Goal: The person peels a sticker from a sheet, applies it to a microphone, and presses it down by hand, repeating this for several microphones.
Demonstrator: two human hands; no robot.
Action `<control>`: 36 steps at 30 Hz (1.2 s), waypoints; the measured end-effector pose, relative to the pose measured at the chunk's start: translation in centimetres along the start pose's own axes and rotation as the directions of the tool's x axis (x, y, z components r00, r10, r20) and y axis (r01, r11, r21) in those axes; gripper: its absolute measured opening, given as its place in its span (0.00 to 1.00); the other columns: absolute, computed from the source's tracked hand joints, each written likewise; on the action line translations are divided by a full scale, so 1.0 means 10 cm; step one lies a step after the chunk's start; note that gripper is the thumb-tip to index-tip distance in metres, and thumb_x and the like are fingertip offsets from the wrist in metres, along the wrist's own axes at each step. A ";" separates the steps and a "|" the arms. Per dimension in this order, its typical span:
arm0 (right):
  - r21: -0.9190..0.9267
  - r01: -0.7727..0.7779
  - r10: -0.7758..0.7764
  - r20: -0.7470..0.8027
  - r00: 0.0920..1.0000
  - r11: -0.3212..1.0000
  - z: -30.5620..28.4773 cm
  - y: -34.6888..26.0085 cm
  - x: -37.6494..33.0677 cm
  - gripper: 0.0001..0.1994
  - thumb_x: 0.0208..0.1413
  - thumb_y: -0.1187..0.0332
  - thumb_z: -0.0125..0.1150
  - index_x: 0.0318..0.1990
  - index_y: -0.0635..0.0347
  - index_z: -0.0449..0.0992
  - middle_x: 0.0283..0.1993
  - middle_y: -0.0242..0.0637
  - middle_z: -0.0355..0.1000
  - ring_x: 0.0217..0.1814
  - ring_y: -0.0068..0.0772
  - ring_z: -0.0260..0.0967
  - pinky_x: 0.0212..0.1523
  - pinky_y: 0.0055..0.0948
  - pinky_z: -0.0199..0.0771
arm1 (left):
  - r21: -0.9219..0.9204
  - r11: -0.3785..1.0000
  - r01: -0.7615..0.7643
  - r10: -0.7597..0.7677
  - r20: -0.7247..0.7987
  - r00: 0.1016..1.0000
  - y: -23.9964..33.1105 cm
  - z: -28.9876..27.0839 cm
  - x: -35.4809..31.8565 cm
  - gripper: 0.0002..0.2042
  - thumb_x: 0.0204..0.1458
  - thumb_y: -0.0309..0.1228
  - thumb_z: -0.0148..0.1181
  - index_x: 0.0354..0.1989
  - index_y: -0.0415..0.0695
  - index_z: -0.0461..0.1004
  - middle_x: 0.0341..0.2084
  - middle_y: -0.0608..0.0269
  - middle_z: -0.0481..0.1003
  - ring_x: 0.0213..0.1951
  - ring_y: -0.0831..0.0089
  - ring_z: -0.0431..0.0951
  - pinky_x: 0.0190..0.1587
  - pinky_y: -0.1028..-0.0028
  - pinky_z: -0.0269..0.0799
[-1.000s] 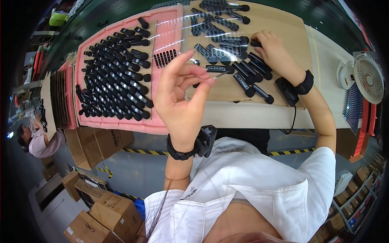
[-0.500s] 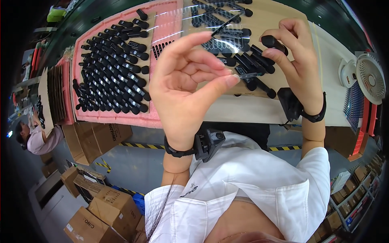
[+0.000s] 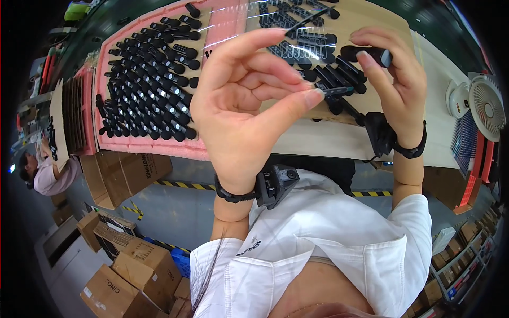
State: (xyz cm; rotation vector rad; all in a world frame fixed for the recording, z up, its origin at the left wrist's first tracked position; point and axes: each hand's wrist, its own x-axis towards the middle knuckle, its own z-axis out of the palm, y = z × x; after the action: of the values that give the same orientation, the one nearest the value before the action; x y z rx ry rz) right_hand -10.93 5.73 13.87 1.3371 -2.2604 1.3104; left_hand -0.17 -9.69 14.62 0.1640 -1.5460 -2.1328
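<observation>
In front of me, my left hand (image 3: pixel 249 100) is raised with thumb and fingers closed on a small dark strip (image 3: pixel 334 91). A second thin dark strip (image 3: pixel 307 22) sticks out past its index fingertip; how it is held is unclear. Over the board lies a clear sheet (image 3: pixel 302 46) with rows of dark slotted pieces. My right hand (image 3: pixel 392 79) grips a black microphone (image 3: pixel 350 53), its rounded head toward the left. Several more black microphones (image 3: pixel 339 77) lie between the hands on brown cardboard (image 3: pixel 403 34).
Rows of black microphones (image 3: pixel 154 90) fill the pink foam-edged tray (image 3: pixel 175 150) on the left. A white fan (image 3: pixel 485 106) and a red crate (image 3: pixel 473 185) stand at the right. Cardboard boxes (image 3: pixel 148 259) sit on the floor. Another person (image 3: pixel 45 172) works at far left.
The microphone in my right hand has turned, so more of its body shows to the right. My left hand has shifted slightly, still pinching the strip.
</observation>
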 end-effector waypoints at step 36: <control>0.162 -0.151 0.141 0.071 0.987 0.975 -0.15 -0.39 -0.17 0.18 0.33 0.85 0.63 0.37 0.75 0.71 0.31 0.44 0.71 0.31 0.28 0.69 0.32 0.19 0.68 | 0.097 0.995 0.027 -0.057 0.315 0.947 -0.14 0.00 0.09 0.26 0.34 0.13 0.58 0.47 0.39 0.63 0.23 0.63 0.69 0.25 0.78 0.71 0.29 0.80 0.68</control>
State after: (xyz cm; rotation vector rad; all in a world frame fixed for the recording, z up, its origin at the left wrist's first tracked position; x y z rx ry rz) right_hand -7.27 7.18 16.04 1.2982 -2.3745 1.5596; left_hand -1.44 -9.79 13.52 -0.1248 -1.8370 -2.2044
